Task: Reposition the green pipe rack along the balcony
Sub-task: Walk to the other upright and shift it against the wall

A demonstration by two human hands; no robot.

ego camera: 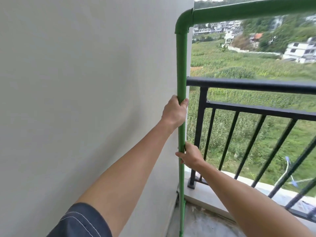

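Green pipe rack (181, 65), glossy upright post, elbow joint, top bar, both hands' fingers (185, 102) clenched around post.

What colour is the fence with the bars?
Black. The railing shows best in the head view, the only one.

Smooth plastic green pipe rack (181, 65); matt metal railing (248, 84).

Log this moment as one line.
left hand: gripping green pipe rack upright | right hand: gripping lower | rack beside wall
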